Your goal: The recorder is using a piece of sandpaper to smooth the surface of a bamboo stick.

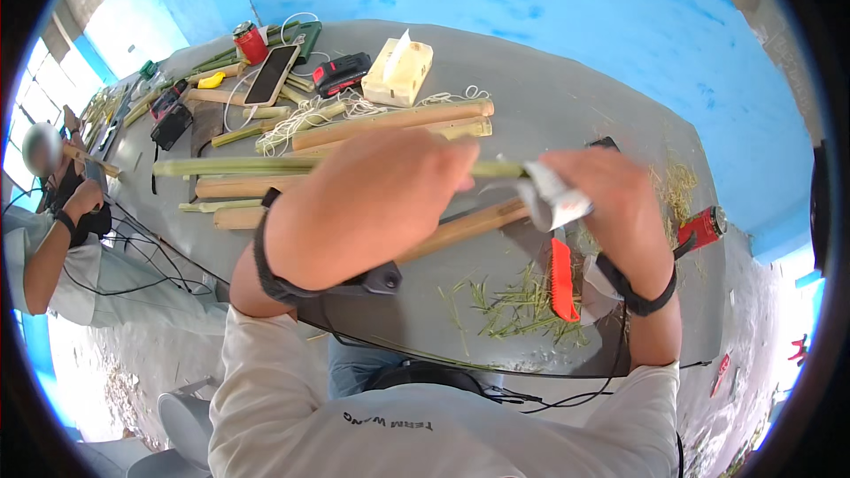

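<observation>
Left hand (372, 199) clenched round green bamboo stalk (239, 165), stalk running out left of the grip. Right hand (611, 199) grasping grey sandpaper piece (553, 199) wrapped on the stalk's right end. Below grip: red-handled tool (561, 279), green shavings (513, 305). Beyond: tan bamboo poles (390, 124), phone (272, 74).

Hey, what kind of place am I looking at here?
Probably a craft workshop for bamboo work: cut bamboo poles and green shavings cover a grey worktable, and the left hand holds a green stalk.
</observation>
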Tool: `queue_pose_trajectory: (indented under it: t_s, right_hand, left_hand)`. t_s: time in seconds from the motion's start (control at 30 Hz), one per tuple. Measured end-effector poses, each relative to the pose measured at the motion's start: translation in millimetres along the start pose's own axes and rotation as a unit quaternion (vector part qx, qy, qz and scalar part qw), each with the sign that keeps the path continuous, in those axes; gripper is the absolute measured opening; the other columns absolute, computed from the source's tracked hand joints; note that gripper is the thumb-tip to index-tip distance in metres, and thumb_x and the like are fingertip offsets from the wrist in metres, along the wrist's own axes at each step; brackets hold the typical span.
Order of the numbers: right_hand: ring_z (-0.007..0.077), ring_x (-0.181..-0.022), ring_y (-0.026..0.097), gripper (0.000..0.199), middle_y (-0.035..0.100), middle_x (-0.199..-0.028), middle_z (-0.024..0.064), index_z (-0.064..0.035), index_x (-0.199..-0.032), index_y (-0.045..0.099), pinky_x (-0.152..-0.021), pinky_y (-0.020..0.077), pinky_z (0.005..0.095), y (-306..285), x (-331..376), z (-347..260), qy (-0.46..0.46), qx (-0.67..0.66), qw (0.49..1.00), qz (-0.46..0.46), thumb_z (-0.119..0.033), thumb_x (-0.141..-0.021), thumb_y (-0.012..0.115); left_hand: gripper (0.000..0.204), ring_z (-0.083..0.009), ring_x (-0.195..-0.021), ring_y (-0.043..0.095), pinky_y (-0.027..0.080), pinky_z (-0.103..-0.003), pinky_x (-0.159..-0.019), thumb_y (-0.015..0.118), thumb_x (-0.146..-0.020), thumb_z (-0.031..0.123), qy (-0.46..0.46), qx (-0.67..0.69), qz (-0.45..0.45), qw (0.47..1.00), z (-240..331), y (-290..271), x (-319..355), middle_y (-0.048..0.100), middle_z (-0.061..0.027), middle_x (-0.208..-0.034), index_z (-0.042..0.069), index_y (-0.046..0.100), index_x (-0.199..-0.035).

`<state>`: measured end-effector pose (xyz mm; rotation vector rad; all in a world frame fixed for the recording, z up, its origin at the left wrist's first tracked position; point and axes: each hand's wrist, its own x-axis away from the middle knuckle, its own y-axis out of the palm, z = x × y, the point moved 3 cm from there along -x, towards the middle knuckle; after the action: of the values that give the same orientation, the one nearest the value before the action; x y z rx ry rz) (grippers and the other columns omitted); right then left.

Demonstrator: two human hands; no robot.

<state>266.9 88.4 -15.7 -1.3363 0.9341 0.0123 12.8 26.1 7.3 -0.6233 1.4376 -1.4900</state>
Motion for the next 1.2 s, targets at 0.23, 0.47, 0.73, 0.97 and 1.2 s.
queue_pose_trajectory:
  t_s: [0.23,0.47,0.73,0.97,1.2]
  right_hand:
    - [0.0329,-0.091,0.07,0.036,0.074,-0.1,0.0128,-0.005,-0.111,0.071,-0.08,0.0568,0.0394,-15,-3,17,0.074,-0.022,0.997,-0.025,0.003,-0.076,0.067]
    - [0.0312,-0.097,0.071,0.037,0.075,-0.101,0.0112,-0.0056,-0.111,0.071,-0.081,0.0574,0.0396,-7,0,39,0.056,0.028,0.996,-0.056,0.001,-0.076,0.065]
    - [0.0326,-0.096,0.071,0.04,0.075,-0.101,0.0095,-0.0097,-0.116,0.071,-0.082,0.0567,0.0416,-5,4,34,0.018,0.019,1.0,-0.004,-0.001,-0.077,0.066]
    - [0.0333,-0.094,0.07,0.033,0.074,-0.099,0.012,-0.0048,-0.108,0.072,-0.079,0.0562,0.0405,-3,-4,-1,-0.047,0.0,0.998,0.042,0.0,-0.077,0.066]
    - [0.032,-0.095,0.072,0.032,0.075,-0.102,0.012,-0.0068,-0.109,0.073,-0.081,0.0564,0.0393,-15,-1,9,-0.026,0.025,0.997,0.067,-0.003,-0.078,0.069]
  left_hand:
    - [0.014,-0.0413,-0.086,0.067,0.05,-0.052,-0.072,0.061,-0.092,0.004,-0.024,-0.041,-0.014,0.999,-12,-24,-4,0.07,-0.0182,-0.087,0.001,0.057,-0.105]
    - [0.016,-0.0373,-0.081,0.068,0.053,-0.046,-0.071,0.063,-0.089,0.005,0.092,-0.047,0.132,0.986,-13,3,6,0.068,-0.0154,-0.084,0.001,0.054,-0.102]
    - [0.018,-0.0361,-0.091,0.068,0.053,-0.048,-0.074,0.059,-0.09,0.004,0.027,-0.088,0.06,0.994,-9,-8,2,0.07,-0.0115,-0.094,0.003,0.053,-0.107]
    - [0.019,-0.0349,-0.088,0.069,0.053,-0.046,-0.071,0.058,-0.089,0.003,-0.019,-0.094,0.013,0.995,20,-2,4,0.07,-0.0118,-0.092,0.001,0.051,-0.107]
    - [0.018,-0.0334,-0.086,0.07,0.053,-0.045,-0.068,0.059,-0.095,0.008,0.0,-0.099,0.045,0.994,24,-14,7,0.071,-0.0103,-0.089,0.001,0.052,-0.11]
